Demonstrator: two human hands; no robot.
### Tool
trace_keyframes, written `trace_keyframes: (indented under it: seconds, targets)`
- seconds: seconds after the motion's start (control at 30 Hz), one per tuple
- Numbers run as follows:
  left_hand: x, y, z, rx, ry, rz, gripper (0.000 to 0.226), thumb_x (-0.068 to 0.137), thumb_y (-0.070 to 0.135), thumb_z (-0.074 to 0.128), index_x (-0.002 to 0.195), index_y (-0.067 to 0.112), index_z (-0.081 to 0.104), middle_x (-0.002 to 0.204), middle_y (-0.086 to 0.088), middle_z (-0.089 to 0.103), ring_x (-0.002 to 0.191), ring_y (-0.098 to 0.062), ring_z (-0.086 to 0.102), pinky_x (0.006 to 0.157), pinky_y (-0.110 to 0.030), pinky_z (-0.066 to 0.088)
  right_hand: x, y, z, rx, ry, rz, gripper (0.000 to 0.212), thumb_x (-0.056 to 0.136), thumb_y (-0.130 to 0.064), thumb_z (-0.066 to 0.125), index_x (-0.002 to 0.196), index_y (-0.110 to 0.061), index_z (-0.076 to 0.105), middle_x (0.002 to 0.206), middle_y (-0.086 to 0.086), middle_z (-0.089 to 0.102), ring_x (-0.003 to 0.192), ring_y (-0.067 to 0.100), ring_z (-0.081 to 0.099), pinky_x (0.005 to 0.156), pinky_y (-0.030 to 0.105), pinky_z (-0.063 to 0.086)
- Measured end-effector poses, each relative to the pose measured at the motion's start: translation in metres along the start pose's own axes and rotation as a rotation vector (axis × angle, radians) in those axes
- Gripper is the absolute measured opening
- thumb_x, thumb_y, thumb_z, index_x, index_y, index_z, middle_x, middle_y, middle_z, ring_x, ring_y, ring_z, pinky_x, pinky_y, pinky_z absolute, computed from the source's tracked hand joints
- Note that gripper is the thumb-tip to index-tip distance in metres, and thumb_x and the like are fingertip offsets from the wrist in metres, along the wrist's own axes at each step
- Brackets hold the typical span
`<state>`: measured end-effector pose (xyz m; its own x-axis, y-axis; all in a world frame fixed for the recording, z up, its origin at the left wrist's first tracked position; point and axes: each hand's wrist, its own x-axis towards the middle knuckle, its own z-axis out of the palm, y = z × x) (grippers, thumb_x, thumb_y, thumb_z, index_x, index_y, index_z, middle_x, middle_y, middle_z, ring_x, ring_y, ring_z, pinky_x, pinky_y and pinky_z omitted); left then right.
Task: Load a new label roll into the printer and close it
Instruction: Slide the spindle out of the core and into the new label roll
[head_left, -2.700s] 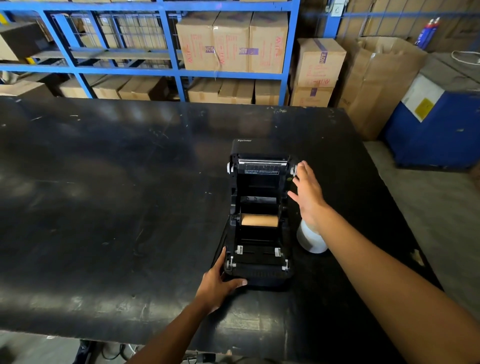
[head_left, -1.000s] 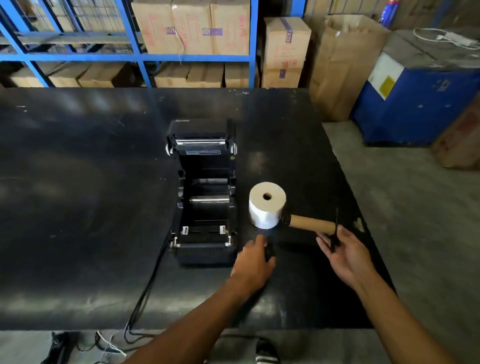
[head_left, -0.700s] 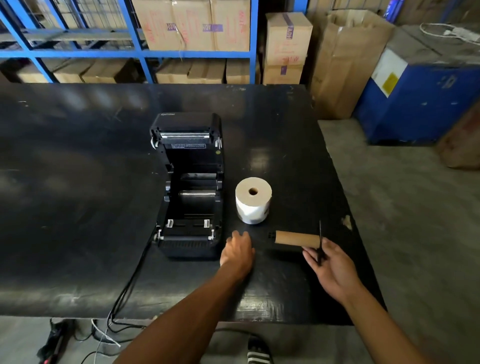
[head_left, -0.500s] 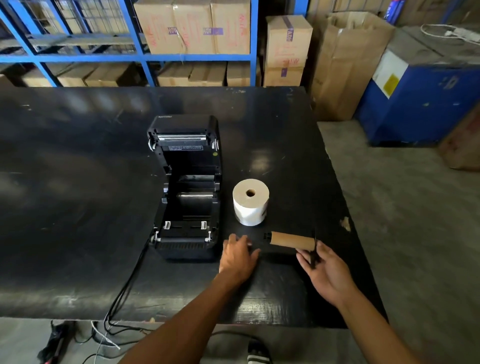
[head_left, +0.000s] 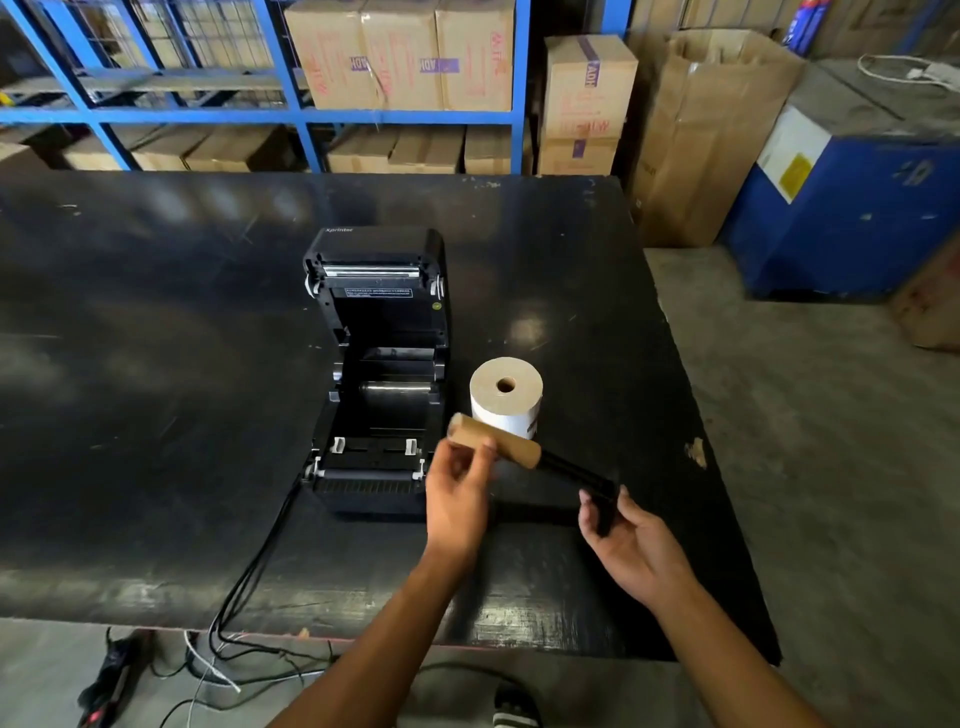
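The black label printer (head_left: 382, 364) sits on the black table (head_left: 156, 415) with its lid swung open and its roll bay empty. A full white label roll (head_left: 506, 397) stands on end just right of it. In front of the roll, my left hand (head_left: 457, 499) grips an empty brown cardboard core (head_left: 514, 449). The core sits part-way along a black spindle (head_left: 576, 473), so the spindle's right half is bare. My right hand (head_left: 631, 545) holds the spindle's black end plate between thumb and fingers.
Black cables (head_left: 249, 587) run from the printer's front left over the table's near edge to the floor. Blue shelving (head_left: 291, 114) with cardboard boxes stands behind the table. A blue bin (head_left: 852, 208) and a tall cardboard box (head_left: 701, 130) are at the right, beyond the table's edge.
The core on its spindle came out of the printer. My left hand left the table and took hold of the core, which has slid left along the spindle, baring its black shaft.
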<state>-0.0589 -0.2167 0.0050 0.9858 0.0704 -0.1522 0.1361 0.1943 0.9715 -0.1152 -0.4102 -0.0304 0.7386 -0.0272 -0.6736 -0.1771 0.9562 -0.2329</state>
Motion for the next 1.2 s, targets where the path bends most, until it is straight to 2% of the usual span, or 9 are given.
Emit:
trace_keyframes:
  seconds: [0.1,0.23,0.4,0.5,0.67,0.8,0.9,1.03,1.2]
  targets:
    - [0.013,0.004,0.004,0.226,0.100,-0.002,0.015,0.096,0.033,0.064,0.098,0.018,0.066,0.089,-0.007,0.074,0.083,-0.023,0.072,0.077,-0.040,0.059,0.002,-0.013,-0.007,0.013,0.070,-0.052,0.019,0.097,-0.011,0.048,0.113,-0.006,0.059,0.116,0.023,0.059,0.098,0.027,0.060,0.085,0.034,0.048]
    - [0.015,-0.017,0.017,0.614,-0.132,-0.189,0.028,0.091,0.040,0.068,0.103,0.016,0.072,0.090,-0.005,0.075,0.081,-0.022,0.070,0.081,-0.043,0.059,0.000,-0.025,-0.017,0.012,0.118,-0.095,0.020,0.098,-0.010,0.048,0.115,-0.008,0.058,0.121,0.023,0.058,0.101,0.027,0.060,0.085,0.034,0.048]
    - [0.013,-0.043,0.035,0.971,-0.295,-0.211,0.034,0.091,0.046,0.063,0.080,0.014,0.067,0.094,-0.016,0.075,0.096,-0.031,0.069,0.082,-0.038,0.052,-0.006,-0.024,-0.031,0.016,0.152,-0.103,0.014,0.097,-0.008,0.048,0.102,-0.011,0.060,0.118,0.024,0.059,0.105,0.030,0.060,0.081,0.036,0.049]
    - [0.017,-0.051,0.044,1.027,-0.282,-0.233,0.040,0.091,0.045,0.063,0.114,0.013,0.061,0.116,-0.015,0.071,0.112,-0.035,0.065,0.093,-0.042,0.051,-0.010,-0.023,-0.037,0.013,0.169,-0.102,0.013,0.097,-0.007,0.049,0.102,-0.012,0.060,0.117,0.025,0.059,0.105,0.031,0.060,0.081,0.037,0.049]
    - [0.014,-0.054,0.047,1.103,-0.250,-0.161,0.047,0.090,0.047,0.063,0.122,0.016,0.050,0.124,-0.012,0.063,0.113,-0.035,0.062,0.093,-0.047,0.049,-0.012,-0.024,-0.038,0.021,0.170,-0.103,0.013,0.097,-0.007,0.049,0.104,-0.012,0.059,0.119,0.025,0.058,0.106,0.031,0.060,0.087,0.037,0.047]
    - [0.000,-0.050,0.043,0.855,-0.252,0.015,0.051,0.086,0.040,0.072,0.129,0.021,0.052,0.118,-0.003,0.057,0.104,-0.018,0.059,0.091,-0.032,0.049,-0.012,-0.024,-0.026,0.026,0.122,-0.098,0.013,0.097,-0.007,0.049,0.102,-0.010,0.061,0.118,0.025,0.059,0.106,0.031,0.060,0.084,0.037,0.049]
    - [-0.014,-0.046,0.044,0.572,-0.334,-0.085,0.035,0.082,0.030,0.081,0.111,0.024,0.062,0.099,0.003,0.069,0.087,-0.009,0.065,0.082,-0.026,0.053,-0.009,-0.017,-0.014,-0.018,0.042,-0.083,0.019,0.097,-0.011,0.050,0.111,-0.006,0.063,0.118,0.021,0.063,0.106,0.029,0.060,0.084,0.037,0.049]
    - [-0.025,-0.036,0.051,0.185,-0.170,-0.212,0.010,0.089,0.019,0.075,0.099,0.017,0.071,0.091,0.002,0.080,0.083,-0.004,0.074,0.073,-0.016,0.055,-0.007,-0.006,0.004,-0.102,-0.078,-0.082,0.031,0.086,-0.023,0.066,0.112,-0.006,0.069,0.112,0.015,0.071,0.105,0.027,0.064,0.087,0.036,0.051]
    - [-0.018,-0.014,0.062,0.087,-0.029,-0.167,0.015,0.095,0.011,0.066,0.107,0.003,0.070,0.089,-0.001,0.075,0.074,-0.005,0.069,0.066,-0.016,0.056,-0.001,-0.009,0.011,-0.152,-0.066,-0.131,0.029,0.081,-0.019,0.070,0.108,-0.011,0.066,0.101,0.011,0.073,0.096,0.023,0.068,0.085,0.036,0.051]
